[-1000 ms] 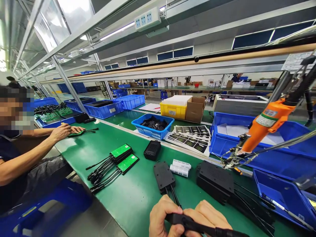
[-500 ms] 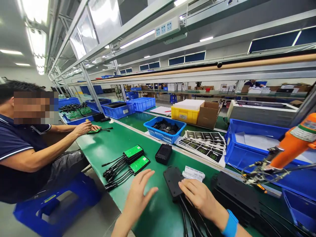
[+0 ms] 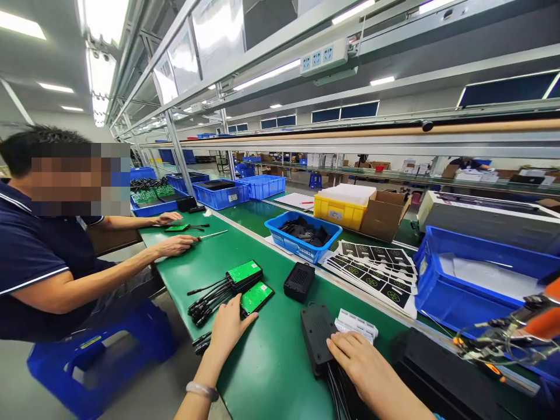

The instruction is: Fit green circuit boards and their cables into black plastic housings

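Note:
My left hand (image 3: 228,329) is at the cable end of the nearer green circuit board (image 3: 257,297), its thumb and forefinger on either side of that end. A second green circuit board (image 3: 244,273) lies right beside it on a black stack, with black cables (image 3: 205,306) running toward the table edge. My right hand (image 3: 361,361) lies with fingers stretched out on the lower right edge of a black plastic case (image 3: 318,333). Dark cables (image 3: 336,392) come out of that case, partly under my hand. Behind the case are white plastic strips (image 3: 356,324).
A ribbed black case (image 3: 299,281) stands mid-table, near a blue basket (image 3: 301,248) of black parts. Label sheets (image 3: 376,271) lie right of it. Large black cases (image 3: 437,373) and an orange tool (image 3: 545,318) are at right. A co-worker (image 3: 39,274) sits at left, holding a screwdriver (image 3: 214,234).
My left hand has moved from the air onto the nearer circuit board. My right hand stays on the black case. The co-worker's hand has lowered the screwdriver to the table, and my view has shifted.

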The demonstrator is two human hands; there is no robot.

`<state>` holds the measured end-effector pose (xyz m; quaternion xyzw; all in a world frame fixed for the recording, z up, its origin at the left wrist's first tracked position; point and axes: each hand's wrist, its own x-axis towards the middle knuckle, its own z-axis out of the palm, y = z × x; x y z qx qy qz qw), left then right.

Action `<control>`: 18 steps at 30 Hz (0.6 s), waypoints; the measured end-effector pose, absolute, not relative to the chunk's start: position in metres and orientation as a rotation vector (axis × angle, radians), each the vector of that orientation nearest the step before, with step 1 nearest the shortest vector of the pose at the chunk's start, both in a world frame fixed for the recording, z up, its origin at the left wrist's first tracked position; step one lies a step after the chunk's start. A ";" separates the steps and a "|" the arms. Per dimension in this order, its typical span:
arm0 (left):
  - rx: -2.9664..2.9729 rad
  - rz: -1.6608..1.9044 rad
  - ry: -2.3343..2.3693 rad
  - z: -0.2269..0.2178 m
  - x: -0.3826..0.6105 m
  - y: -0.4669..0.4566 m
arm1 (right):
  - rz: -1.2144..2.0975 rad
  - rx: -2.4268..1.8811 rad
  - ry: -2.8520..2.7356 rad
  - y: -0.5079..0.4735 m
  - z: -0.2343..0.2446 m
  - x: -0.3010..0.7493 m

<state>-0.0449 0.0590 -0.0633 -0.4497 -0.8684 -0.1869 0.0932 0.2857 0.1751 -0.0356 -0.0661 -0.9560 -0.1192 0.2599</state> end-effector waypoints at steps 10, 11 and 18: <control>-1.780 -1.214 -2.382 0.008 0.059 0.043 | 1.696 -0.384 -1.987 0.127 -0.037 0.262; -1.924 -1.212 -2.322 0.019 0.075 0.047 | 1.870 -0.285 -1.798 0.125 -0.043 0.256; -2.113 -0.600 -2.230 0.080 0.080 0.157 | 2.266 -0.137 -0.955 0.154 -0.032 0.289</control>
